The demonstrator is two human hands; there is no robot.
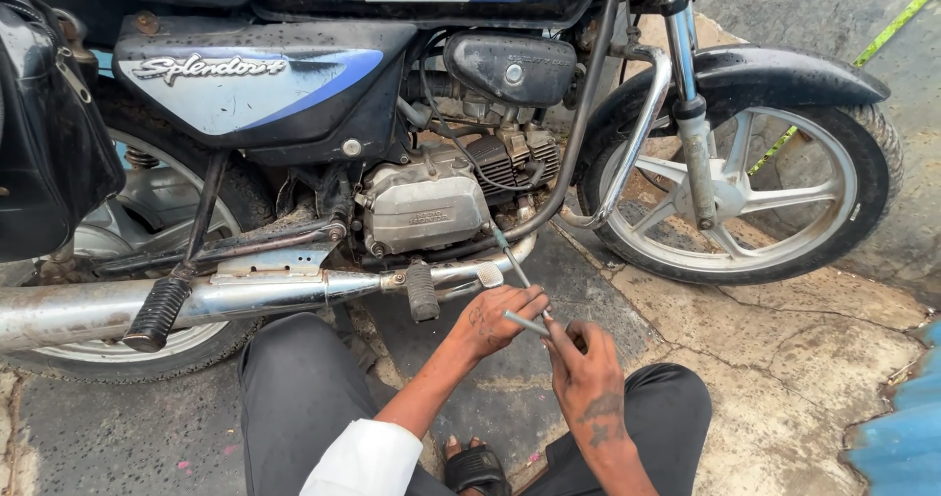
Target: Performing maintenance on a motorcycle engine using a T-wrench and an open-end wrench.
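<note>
Wrench (517,266) shaft pinched in left fingers (529,312), handle pinched in right fingers (557,334).

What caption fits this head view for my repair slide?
Both hands, left and right, grip a thin rod tool reaching under the motorcycle engine.

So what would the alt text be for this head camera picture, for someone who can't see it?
Seen from above, a squatting person's left hand and right hand together hold a thin metal rod tool reaching toward the engine of a parked blue and black motorcycle. Its chrome exhaust pipe and front wheel sit above cracked pavement.
</note>
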